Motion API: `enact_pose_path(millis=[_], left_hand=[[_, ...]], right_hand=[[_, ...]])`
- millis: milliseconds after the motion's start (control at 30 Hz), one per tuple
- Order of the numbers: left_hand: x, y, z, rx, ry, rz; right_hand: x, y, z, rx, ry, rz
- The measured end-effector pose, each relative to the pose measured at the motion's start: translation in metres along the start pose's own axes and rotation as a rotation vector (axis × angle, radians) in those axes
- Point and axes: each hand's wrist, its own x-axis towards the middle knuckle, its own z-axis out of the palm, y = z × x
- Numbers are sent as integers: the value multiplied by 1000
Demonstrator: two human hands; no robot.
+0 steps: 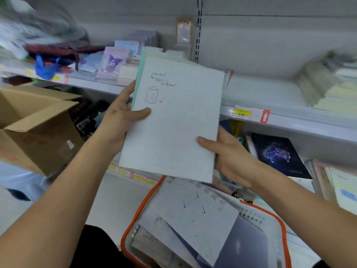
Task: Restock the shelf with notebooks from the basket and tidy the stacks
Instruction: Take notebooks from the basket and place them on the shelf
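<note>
Head view. Left hand (120,120) gripping the left edge of a small stack of notebooks (173,120), thumb flat on the white top cover, fingers curled behind. Right hand (229,155) gripping the lower right corner of the same stack, thumb on the cover, fingers under it. Stack held up between both hands, tilted a little, above the basket and in front of the shelf edge (289,120). Top cover white, with a small jar drawing and some scribbly words near the top. Mint green edge of another notebook peeking out behind, on the left side.

Below the hands, a grey basket with an orange rim (143,206), with more pale and dark blue notebooks (195,215) lying loose inside. Left of the left hand, an open cardboard box (38,124). Above and left of the left hand, a purple cartoon notebook (114,62) standing on the shelf. Right of the right hand, a dark notebook with a star picture (278,153) on the lower shelf. Above the right hand, a yellow price tag (242,113) with a red arrow beside it. Far right, blurry stacks of pale notebooks (328,84).
</note>
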Motion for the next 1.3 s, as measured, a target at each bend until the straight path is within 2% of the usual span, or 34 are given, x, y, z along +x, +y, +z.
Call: enact_pose_path(millis=[100, 200, 300, 400, 500, 667, 900, 1000, 1133, 1300], left_hand=[[10, -8, 15, -39, 116, -3], [20, -6, 32, 10, 88, -73], [36, -7, 45, -78, -39, -153], [49, -14, 49, -150, 21, -169], [57, -24, 41, -119, 86, -187], [65, -36, 32, -85, 124, -219], [72, -37, 22, -71, 173, -217], [72, -37, 20, -57, 185, -222], [74, -37, 21, -48, 200, -229], [75, -38, 25, -26, 190, -235]], right_hand=[[4, -12, 5, -96, 143, -123], [14, -35, -1, -50, 265, -176], [42, -71, -14, 93, 396, -116], [87, -110, -31, 164, 499, -34], [131, -130, -46, 79, 501, 47], [178, -126, -60, -83, 535, 118], [209, -119, -78, -122, 586, 132], [215, -123, -80, -306, 567, 195], [220, -128, -79, -704, 557, 297], [229, -122, -92, -815, 588, 239]])
